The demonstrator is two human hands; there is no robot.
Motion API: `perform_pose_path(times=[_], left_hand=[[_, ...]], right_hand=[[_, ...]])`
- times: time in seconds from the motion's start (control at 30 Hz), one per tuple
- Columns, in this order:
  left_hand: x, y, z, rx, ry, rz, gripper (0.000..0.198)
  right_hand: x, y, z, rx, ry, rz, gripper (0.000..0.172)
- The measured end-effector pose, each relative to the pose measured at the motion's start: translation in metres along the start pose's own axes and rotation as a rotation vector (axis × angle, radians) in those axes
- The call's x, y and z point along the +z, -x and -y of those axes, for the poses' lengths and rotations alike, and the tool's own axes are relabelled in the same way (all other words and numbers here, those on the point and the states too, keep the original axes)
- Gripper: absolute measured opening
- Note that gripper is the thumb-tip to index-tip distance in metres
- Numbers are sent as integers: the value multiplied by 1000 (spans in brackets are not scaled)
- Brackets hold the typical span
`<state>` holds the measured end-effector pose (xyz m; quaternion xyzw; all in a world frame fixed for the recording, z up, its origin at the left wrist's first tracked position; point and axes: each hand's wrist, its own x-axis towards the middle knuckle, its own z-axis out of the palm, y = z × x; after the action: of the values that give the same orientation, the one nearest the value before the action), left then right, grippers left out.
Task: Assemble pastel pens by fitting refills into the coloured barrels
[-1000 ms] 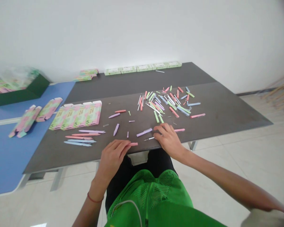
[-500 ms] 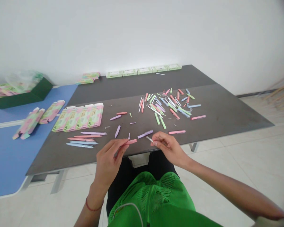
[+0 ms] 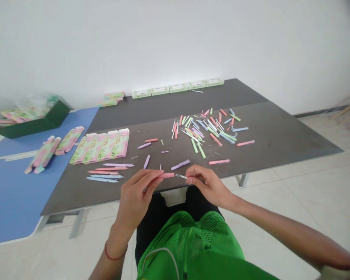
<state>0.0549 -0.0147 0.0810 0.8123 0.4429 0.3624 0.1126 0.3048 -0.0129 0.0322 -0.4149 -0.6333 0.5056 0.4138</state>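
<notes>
Between the thumb and fingers of my left hand is a pink pen barrel, its open end facing right. My right hand pinches a thin white pen refill, whose left tip is at the mouth of the barrel, roughly in line with it; whether it is inside I cannot tell. Just beyond the hands lies a purple pen barrel. A purple pen tip section and a small purple plunger piece rest on the dark table.
A pile of loose pen parts covers the table's middle. Several assembled pens lie at left below flat pen boxes. More boxes line the wall side. A dark green bin stands on the blue table.
My hands have come closer together, bringing the refill level with the pink barrel's open end. The view has shifted slightly.
</notes>
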Motion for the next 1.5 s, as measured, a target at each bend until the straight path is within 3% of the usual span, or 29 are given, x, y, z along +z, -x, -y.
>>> perform_pose_path(times=[0.23, 0.5, 0.7, 0.9, 1.5], left_hand=[[1, -1, 0, 30, 5, 26, 18], [4, -4, 3, 67, -5, 106, 17], [17, -7, 3, -19, 161, 164, 13], [30, -12, -2, -215, 425, 282, 18], [35, -19, 2, -221, 469, 260, 18]], right_hand=[[-1, -2, 7, -35, 83, 9, 8], [-16, -7, 27, -257, 342, 3, 15], [-3, -13, 20, -54, 41, 6, 7], [5, -15, 18, -15, -68, -55, 16], [12, -28, 16, 79, -204, -20, 25]])
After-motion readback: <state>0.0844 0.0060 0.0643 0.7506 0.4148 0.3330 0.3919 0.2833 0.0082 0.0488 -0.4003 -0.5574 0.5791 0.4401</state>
